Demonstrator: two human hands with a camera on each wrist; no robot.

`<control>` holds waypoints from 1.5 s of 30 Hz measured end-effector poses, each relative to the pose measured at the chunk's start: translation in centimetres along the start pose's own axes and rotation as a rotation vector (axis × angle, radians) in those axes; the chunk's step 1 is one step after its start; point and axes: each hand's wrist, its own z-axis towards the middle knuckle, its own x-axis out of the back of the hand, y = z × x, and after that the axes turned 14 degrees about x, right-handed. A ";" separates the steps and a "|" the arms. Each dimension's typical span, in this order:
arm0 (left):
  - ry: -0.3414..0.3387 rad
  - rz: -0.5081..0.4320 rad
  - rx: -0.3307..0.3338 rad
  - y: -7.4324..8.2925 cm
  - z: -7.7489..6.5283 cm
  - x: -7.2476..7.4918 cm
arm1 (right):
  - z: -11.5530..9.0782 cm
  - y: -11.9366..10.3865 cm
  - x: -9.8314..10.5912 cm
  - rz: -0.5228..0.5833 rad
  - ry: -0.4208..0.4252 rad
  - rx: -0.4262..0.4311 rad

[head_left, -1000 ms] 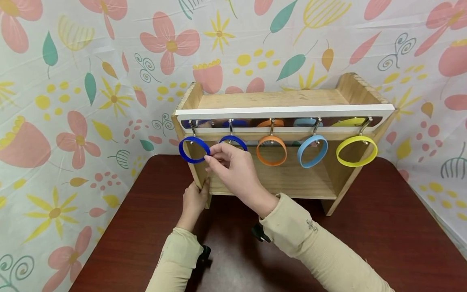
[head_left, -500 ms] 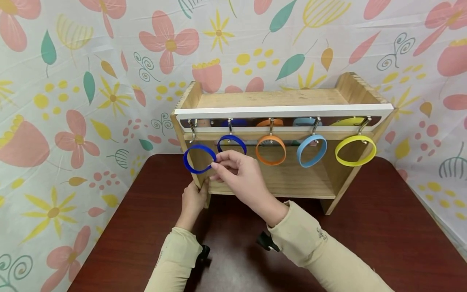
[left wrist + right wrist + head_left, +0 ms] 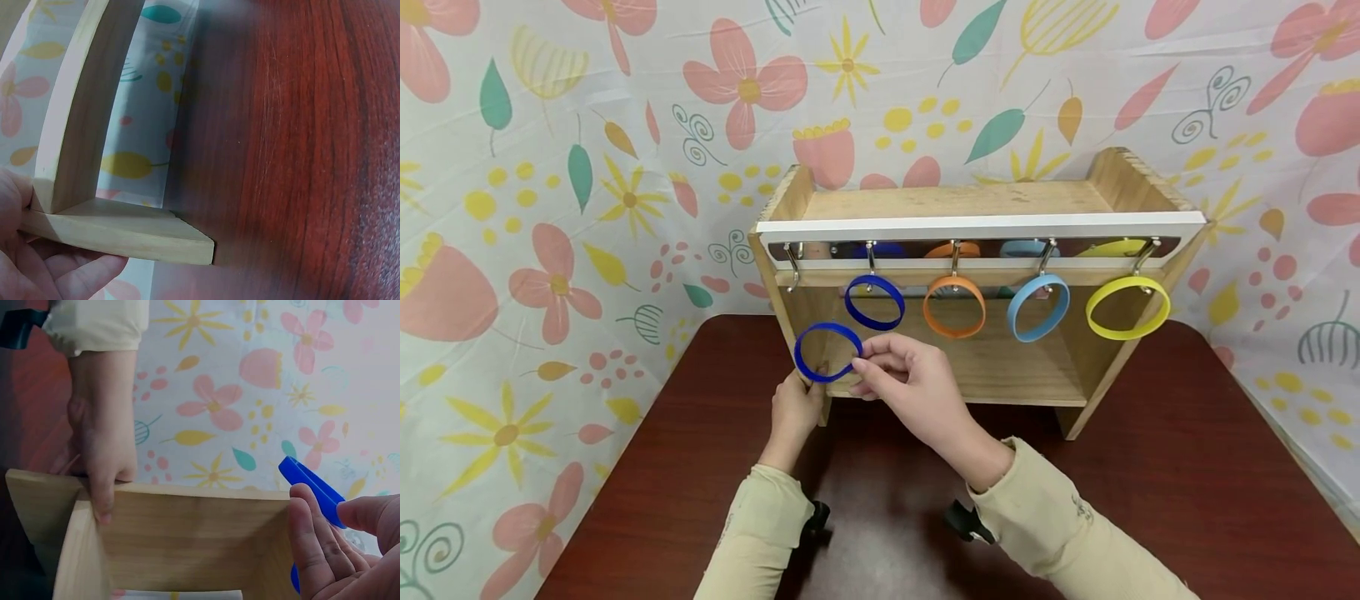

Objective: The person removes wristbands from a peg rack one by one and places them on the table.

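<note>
No lettering, labels or numbers can be read.

Blue ring (image 3: 315, 489): smooth, plastic-lookg. Hooks (image 3: 955, 265): shiny metal. Rack (image 3: 955, 198): matt wd. Tbl (image 3: 880, 533): glossy wd-look. Backdrop (image 3: 647, 50): cloth.

Could reach the leftmost hook (image 3: 793, 270) from the front; would meet the hanging blue ring (image 3: 877, 325) rightward. Could cross the desk (image 3: 1217, 475) right of the wooden rack (image 3: 1015, 372); blocked lower left by the left hand (image 3: 796, 412).
</note>
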 end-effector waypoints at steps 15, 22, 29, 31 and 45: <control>-0.006 -0.015 -0.003 -0.1 -0.1 0.1 | -2.6 1.3 0.6 0.008 0.004 -0.076; -0.013 -0.016 0.048 -0.1 -0.2 0.2 | -3.7 1.5 1.2 0.013 0.018 -0.126; -0.014 -0.018 0.036 0.1 -0.2 0.1 | -5.1 2.0 1.7 0.008 0.037 -0.150; -0.010 -0.014 0.032 0.0 -0.2 0.1 | -5.5 2.3 1.7 0.008 0.040 -0.152; -0.039 -0.024 0.046 -0.1 -0.1 0.0 | -7.9 4.7 2.0 0.070 0.056 -0.253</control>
